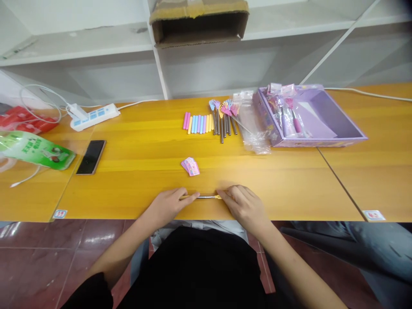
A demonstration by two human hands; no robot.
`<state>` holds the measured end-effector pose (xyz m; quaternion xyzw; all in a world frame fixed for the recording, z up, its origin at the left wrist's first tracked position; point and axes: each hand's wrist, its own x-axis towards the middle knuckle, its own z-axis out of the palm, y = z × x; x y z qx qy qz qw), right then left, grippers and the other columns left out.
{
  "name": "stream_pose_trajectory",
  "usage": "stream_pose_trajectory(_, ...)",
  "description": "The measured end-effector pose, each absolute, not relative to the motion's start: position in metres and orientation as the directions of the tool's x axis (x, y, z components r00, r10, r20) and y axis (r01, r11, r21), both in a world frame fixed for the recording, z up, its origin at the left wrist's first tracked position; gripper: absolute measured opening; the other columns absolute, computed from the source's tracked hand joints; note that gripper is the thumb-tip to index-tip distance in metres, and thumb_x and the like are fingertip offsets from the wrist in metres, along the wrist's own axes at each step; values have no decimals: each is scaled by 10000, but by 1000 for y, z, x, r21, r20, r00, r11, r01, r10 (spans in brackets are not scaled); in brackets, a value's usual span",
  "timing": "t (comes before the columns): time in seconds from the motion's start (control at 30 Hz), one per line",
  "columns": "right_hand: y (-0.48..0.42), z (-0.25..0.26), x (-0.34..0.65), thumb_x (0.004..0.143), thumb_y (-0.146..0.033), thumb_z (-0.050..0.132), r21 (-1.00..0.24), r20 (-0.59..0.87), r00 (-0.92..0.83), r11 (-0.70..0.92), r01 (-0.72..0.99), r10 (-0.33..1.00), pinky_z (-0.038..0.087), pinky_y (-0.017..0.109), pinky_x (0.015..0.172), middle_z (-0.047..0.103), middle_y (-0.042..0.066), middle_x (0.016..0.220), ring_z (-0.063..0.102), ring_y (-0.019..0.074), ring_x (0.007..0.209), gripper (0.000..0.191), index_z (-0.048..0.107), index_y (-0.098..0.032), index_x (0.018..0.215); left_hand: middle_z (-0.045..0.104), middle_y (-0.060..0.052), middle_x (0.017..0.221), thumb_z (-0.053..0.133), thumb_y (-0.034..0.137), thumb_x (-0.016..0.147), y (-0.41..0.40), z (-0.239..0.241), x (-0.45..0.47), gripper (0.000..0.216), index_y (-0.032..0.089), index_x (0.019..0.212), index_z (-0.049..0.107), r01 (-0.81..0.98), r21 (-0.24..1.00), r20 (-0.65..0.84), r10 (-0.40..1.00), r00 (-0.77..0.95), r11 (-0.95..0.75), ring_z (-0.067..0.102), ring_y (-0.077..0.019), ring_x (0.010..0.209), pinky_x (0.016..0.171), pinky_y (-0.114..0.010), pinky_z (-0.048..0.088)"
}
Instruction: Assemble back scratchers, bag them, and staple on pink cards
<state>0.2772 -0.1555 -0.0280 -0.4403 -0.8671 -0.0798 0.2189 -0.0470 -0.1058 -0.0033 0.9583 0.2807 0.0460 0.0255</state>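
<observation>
Near the table's front edge, my left hand (pixel 172 204) and my right hand (pixel 243 205) hold a yellow back scratcher (pixel 206 197) level between them. The left fingers close round its yellow handle end, and the right fingers pinch its yellow claw head. Its thin metal rod shows in the gap between the hands. Just beyond lies a fanned stack of small pink and purple cards (pixel 191 166). Farther back is a row of pastel handle tubes (pixel 198 123), beside a pile of back scratchers (pixel 224 116) with coloured claw heads and bare metal shafts.
Clear plastic bags (pixel 252 128) lie against a purple box (pixel 322 140) holding bagged scratchers. On the left are a phone (pixel 91 157), a green bottle-like pack (pixel 38 150) and a power strip (pixel 95 118). A cardboard box (pixel 199 25) sits on the shelf above.
</observation>
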Motion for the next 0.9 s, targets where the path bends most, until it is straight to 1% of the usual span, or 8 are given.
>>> stream_pose_trajectory(0.17,-158,-25,297,1066,-102,565,-29,460,-473,546,838,751,502,388,883,661,81,949,603,240,929,353,680,-179,1391,666,-48,1071,426,-22,990,-98,1,-63,715,277,1639,435,536,78,74,541,838,-841,644,-187,863,765,-285,530)
stream_pose_trajectory(0.27,-161,-24,324,1043,-80,575,-34,484,-414,489,871,771,495,380,879,675,82,965,617,236,933,367,716,-206,1358,676,-38,1055,416,-30,980,-92,7,-81,725,308,1619,482,560,109,80,569,819,-821,651,-174,857,773,-274,540)
stream_pose_trajectory(0.37,-168,-28,374,1018,-103,602,-48,441,-342,402,914,830,500,375,850,687,78,973,643,236,926,361,757,-233,1318,699,-39,1067,413,-23,986,-84,17,-111,730,334,1616,509,584,136,55,594,802,-801,672,-169,875,786,-269,551)
stream_pose_trajectory(0.47,-177,-34,441,1028,-182,640,30,465,-273,294,955,842,495,361,786,718,82,1010,669,219,875,271,793,-237,1244,724,-47,1121,425,-9,997,-77,28,-144,716,354,1602,544,603,170,69,620,782,-779,700,-170,940,821,-267,565)
stream_pose_trajectory(0.5,-180,-35,463,1025,-192,661,59,482,-266,271,961,835,496,354,791,721,75,968,678,210,862,239,809,-239,1207,731,-44,1122,430,-6,999,-75,31,-153,711,362,1593,559,604,197,72,626,777,-772,705,-164,943,825,-259,567)
stream_pose_trajectory(0.57,-184,-36,502,992,-279,760,107,447,-254,230,967,858,486,338,760,735,74,934,672,190,810,197,834,-252,1173,740,-35,1112,440,5,1006,-73,33,-165,696,375,1580,577,600,254,65,632,772,-759,708,-148,918,815,-239,568)
stream_pose_trajectory(0.7,-190,-39,538,939,-394,837,84,490,-111,80,993,865,456,344,718,711,79,846,627,178,740,181,867,-275,1072,743,-32,1120,433,21,1023,-73,28,-169,677,380,1577,584,596,307,32,634,772,-742,710,-138,908,824,-234,577)
stream_pose_trajectory(0.9,-183,-51,524,980,-245,753,-11,505,-3,10,1000,863,496,306,659,721,80,948,671,155,731,169,872,-268,1097,741,-38,1077,458,129,1092,-66,12,-161,527,355,1535,633,606,316,83,657,749,-730,707,-152,911,833,-256,577)
